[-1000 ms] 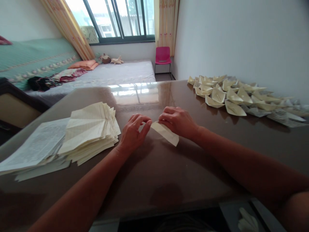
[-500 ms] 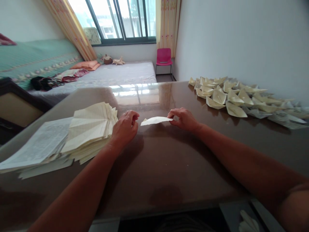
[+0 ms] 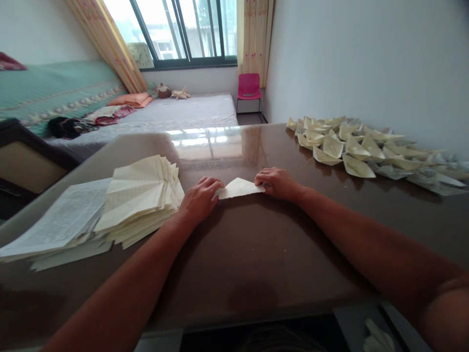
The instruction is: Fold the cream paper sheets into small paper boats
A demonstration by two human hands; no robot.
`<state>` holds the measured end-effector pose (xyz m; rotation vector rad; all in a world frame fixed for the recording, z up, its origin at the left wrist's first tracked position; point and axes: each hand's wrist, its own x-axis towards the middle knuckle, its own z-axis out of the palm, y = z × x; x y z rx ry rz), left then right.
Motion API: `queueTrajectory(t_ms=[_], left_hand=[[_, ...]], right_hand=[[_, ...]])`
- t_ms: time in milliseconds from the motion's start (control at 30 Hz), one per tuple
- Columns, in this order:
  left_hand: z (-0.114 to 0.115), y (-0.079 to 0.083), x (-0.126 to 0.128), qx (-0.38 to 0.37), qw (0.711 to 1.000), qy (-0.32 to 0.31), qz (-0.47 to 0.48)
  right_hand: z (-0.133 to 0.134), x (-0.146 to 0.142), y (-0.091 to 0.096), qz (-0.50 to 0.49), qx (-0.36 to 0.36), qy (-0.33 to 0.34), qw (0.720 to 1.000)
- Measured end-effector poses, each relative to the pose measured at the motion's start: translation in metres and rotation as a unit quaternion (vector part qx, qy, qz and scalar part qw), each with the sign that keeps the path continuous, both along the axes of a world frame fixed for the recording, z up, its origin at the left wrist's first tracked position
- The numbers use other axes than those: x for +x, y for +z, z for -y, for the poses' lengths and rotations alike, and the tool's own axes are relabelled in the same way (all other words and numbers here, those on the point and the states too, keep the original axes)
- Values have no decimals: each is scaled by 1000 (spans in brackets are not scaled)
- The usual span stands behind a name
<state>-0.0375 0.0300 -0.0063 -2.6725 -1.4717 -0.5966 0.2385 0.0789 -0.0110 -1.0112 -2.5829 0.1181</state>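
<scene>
A small piece of folded paper [image 3: 241,187] lies low over the brown tabletop, its peak pointing away from me and its long edge toward me. My left hand [image 3: 202,196] is closed on its left corner, fingers bent over it. On the opposite corner, my right hand [image 3: 277,183] pinches the paper between thumb and fingers. Both thumbs are partly hidden. Left of my left hand sits a stack of creased cream paper sheets [image 3: 135,193], partly overlapping printed sheets [image 3: 62,215].
Many folded paper boats [image 3: 361,146] crowd the table's [image 3: 234,254] right side by the wall. Beyond the far edge stand a bed [image 3: 198,110] and a pink chair [image 3: 249,87]. A dark wooden piece of furniture [image 3: 27,156] stands at the left.
My left hand has moved right and taken hold of the paper's left corner. The folded paper has tipped from nearly edge-on to show its triangular face.
</scene>
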Motion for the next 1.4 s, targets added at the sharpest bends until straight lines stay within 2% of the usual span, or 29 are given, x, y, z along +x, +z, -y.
queueTrajectory(t_ms=[233, 500, 733, 833, 933, 1100, 1233, 1400], left_hand=[[9, 6, 7, 20, 993, -85, -78], [9, 4, 10, 0, 992, -93, -87], [15, 8, 14, -19, 992, -95, -84], [14, 5, 16, -34, 996, -70, -54], [9, 0, 16, -54, 998, -13, 19], [3, -2, 18, -120, 984, 77, 111], [0, -2, 18, -138, 976, 103, 136], [-4, -1, 11, -183, 962, 107, 173]], right_hand=[[4, 2, 9, 66, 19, 35, 997], [5, 4, 11, 42, -5, 128, 991], [11, 2, 17, 30, -21, 135, 990], [11, -1, 15, 12, -36, 109, 993], [8, -6, 6, -33, -63, 39, 997], [6, -15, -4, -60, -110, -47, 991], [8, -19, -1, -46, -134, -98, 985], [9, -21, 0, -30, -132, -126, 983]])
